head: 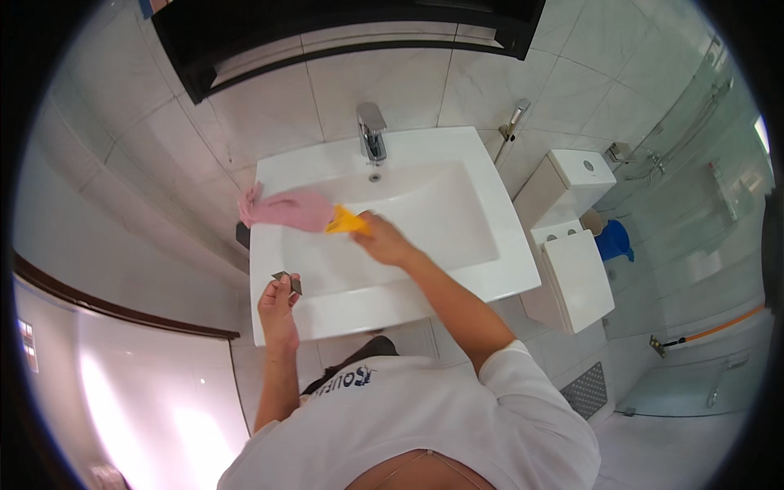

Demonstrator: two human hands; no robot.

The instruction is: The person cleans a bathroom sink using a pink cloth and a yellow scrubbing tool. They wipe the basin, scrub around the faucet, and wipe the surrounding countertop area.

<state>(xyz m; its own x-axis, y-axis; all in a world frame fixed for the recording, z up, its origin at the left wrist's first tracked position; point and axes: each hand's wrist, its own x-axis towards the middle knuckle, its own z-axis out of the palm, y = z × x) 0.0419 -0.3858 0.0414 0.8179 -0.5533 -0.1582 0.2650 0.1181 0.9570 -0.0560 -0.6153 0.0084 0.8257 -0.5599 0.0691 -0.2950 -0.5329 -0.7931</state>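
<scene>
Over the white sink basin (429,214), my right hand (383,239) grips a yellow cloth (348,222), slightly blurred. The cloth's far end meets a pink cloth (294,210) that lies across the basin's left rim; whether the two are joined I cannot tell. Near the front left corner of the sink, my left hand (280,303) pinches a small dark, flat, angular piece (288,283) between thumb and fingers. A chrome faucet (372,131) stands at the back of the sink.
Above the faucet hangs a black wall cabinet (355,27) with a rail. To the right are a bidet sprayer (514,119), a white toilet (579,278), a blue bucket (612,240), a glass shower partition and an orange-handled tool (723,323). A dark-edged doorway lies at the left.
</scene>
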